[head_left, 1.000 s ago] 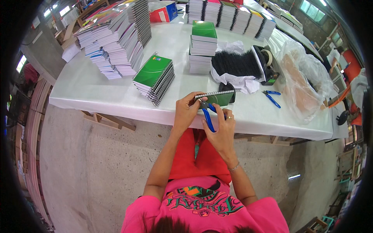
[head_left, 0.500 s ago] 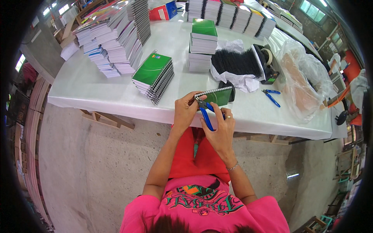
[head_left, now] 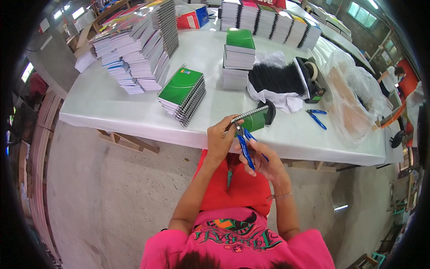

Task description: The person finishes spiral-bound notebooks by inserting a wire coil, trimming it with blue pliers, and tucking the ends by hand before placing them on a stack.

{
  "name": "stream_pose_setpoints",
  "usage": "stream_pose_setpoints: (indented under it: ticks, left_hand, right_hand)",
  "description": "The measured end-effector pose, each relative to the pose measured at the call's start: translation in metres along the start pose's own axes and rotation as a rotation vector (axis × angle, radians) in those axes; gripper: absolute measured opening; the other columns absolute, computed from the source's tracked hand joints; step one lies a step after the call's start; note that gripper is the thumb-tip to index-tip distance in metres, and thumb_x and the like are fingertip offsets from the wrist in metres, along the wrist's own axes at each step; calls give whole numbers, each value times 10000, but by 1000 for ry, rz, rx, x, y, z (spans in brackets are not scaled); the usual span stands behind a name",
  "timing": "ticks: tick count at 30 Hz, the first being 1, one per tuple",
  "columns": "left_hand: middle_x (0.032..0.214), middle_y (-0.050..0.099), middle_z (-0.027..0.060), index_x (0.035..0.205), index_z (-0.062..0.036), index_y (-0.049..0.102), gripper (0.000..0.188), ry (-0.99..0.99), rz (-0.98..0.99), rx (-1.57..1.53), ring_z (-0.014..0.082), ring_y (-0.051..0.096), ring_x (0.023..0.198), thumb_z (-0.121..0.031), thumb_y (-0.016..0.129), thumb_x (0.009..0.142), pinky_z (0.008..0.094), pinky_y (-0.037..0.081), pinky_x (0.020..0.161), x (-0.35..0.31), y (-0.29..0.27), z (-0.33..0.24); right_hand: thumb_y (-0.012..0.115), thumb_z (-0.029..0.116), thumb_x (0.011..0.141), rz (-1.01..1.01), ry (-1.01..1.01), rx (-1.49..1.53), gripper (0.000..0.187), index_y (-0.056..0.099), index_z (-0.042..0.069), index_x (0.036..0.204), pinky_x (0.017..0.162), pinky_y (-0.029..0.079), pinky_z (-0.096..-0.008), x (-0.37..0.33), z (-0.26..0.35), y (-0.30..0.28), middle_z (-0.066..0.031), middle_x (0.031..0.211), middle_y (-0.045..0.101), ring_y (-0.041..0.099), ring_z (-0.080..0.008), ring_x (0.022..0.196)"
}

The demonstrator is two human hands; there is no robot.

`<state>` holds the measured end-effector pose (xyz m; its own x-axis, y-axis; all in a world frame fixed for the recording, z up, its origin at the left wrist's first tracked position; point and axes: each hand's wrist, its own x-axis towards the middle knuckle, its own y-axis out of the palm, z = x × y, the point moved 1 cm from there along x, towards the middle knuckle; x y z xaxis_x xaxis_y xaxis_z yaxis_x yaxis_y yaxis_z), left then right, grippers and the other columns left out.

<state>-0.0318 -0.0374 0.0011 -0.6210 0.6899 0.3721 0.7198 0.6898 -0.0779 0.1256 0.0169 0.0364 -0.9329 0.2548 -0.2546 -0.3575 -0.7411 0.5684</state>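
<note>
My left hand (head_left: 220,138) grips one end of a green spiral notebook (head_left: 253,122), held at the table's front edge with its coil side up. My right hand (head_left: 264,162) is closed round blue-handled wire cutters (head_left: 244,148), whose jaws are at the coil's end beside my left fingers. The exact contact of the jaws with the wire is too small to tell. Behind the notebook lies a dark rounded object (head_left: 270,112), partly hidden. Left of it stands a stack of green spiral notebooks (head_left: 181,87). Farther back is a pile of green-covered notebooks with white pages (head_left: 238,56).
The white table (head_left: 134,114) also bears a tall pile of books (head_left: 134,54) at left and a row of coil-bound books (head_left: 268,22) at the back. Black coils (head_left: 275,80), a tape dispenser (head_left: 313,80), second blue cutters (head_left: 317,119) and a plastic bag (head_left: 349,98) lie right.
My right hand has turned and shifted down and right, with the cutters' handles tilted differently. The notebook has tipped, showing its coil more from above. The whole view has shifted slightly.
</note>
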Motion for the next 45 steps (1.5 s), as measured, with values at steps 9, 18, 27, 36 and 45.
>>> stream_pose_setpoints:
  ticks: [9, 18, 27, 36, 45]
  left_hand:
    - [816, 677, 0, 1156, -28, 670, 267, -147, -188, -29, 33, 542, 685, -118, 687, 906, 203, 466, 582, 24, -45, -51]
    - [729, 618, 29, 991, 7, 584, 219, 115, -475, 74, 47, 474, 607, -159, 694, 899, 200, 378, 541, 101, -150, -29]
    - [885, 526, 25, 924, 5, 652, 299, 54, -552, 278, 116, 412, 785, -272, 736, 848, 267, 398, 691, 99, -164, 24]
    - [801, 533, -6, 966, 1, 648, 346, -107, -471, 17, 75, 443, 718, -308, 752, 850, 229, 393, 624, 94, -159, 32]
    - [838, 585, 6, 997, 0, 629, 348, -64, -437, 4, 67, 478, 728, -302, 743, 865, 218, 388, 622, 91, -165, 36]
  right_hand:
    - [749, 426, 820, -694, -396, -1225, 624, 576, 11, 1254, 833, 463, -342, -16, 37, -78, -121, 1028, 582, 562, -230, 942]
    - [682, 382, 869, -1313, -603, -1692, 501, 585, 67, 1247, 960, 391, -474, -14, 36, -184, -207, 1205, 525, 491, -373, 1119]
    - [656, 387, 885, -1345, -581, -1704, 476, 577, 89, 1248, 985, 377, -473, -14, 34, -178, -176, 1226, 527, 484, -359, 1146]
    - [643, 401, 895, -1369, -565, -1729, 483, 571, 90, 1259, 988, 376, -483, -16, 33, -182, -190, 1259, 523, 482, -368, 1159]
    - [633, 403, 903, -1343, -583, -1716, 481, 570, 88, 1261, 990, 372, -485, -16, 33, -177, -197, 1262, 522, 486, -372, 1155]
